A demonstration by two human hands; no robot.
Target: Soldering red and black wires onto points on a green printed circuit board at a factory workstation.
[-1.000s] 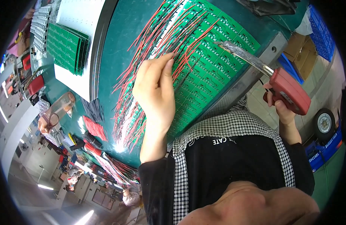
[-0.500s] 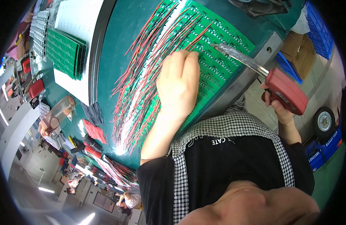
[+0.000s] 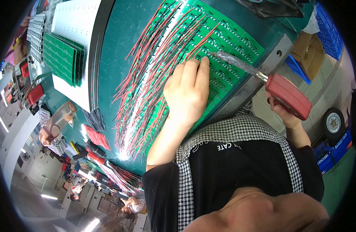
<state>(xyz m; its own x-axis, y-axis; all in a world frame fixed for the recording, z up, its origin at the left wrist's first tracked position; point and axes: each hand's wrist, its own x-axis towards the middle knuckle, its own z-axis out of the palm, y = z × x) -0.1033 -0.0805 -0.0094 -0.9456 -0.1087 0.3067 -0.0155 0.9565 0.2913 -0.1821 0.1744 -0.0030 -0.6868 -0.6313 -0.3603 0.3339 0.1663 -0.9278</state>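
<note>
Wires [image 3: 156, 73] mid-frame are seemingly needing a steady left hand [image 3: 187, 91], whose hold I can't see; right hand [image 3: 289, 117] is gripping the soldering gun [image 3: 288, 96].

Wore a pretty basic black tee [image 3: 239, 170] with a bit of white lettering [image 3: 224, 147] up front, loose sleeves [image 3: 159, 179] that stopped mid-arm, plus a black-and-white checked apron [image 3: 232, 129] over it whose wide straps [image 3: 185, 197] ran along both sides.
</note>
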